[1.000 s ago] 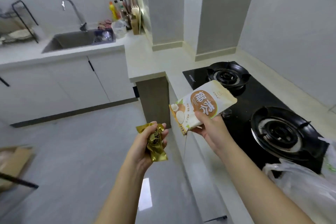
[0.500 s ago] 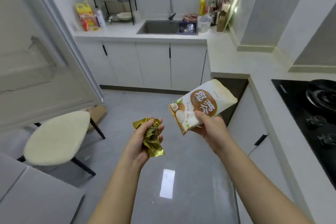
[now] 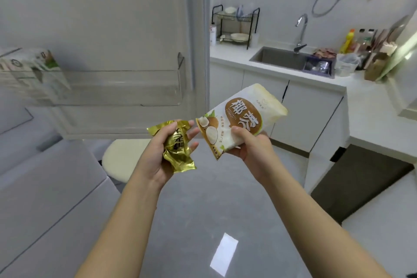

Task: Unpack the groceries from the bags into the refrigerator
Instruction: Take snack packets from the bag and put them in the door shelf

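Observation:
My left hand [image 3: 158, 156] grips a small crinkled gold foil packet [image 3: 178, 149] at chest height. Beside it, my right hand [image 3: 250, 146] holds a white pouch of desiccated coconut [image 3: 241, 117] by its lower edge, tilted up to the right. The open refrigerator door [image 3: 117, 29] fills the upper left. Its clear door shelf [image 3: 126, 88] hangs just above and left of my hands, with a green-and-white carton [image 3: 38, 67] at its left end.
A cream stool [image 3: 119, 160] stands on the grey floor below the door. White drawer fronts [image 3: 45, 198] sit at lower left. The white counter with sink [image 3: 284, 58], tap, dish rack [image 3: 234, 27] and bottles runs along the right.
The view has swung left, from the stove past the sink to the open refrigerator door. Both hands kept their packets and stayed in front of me.

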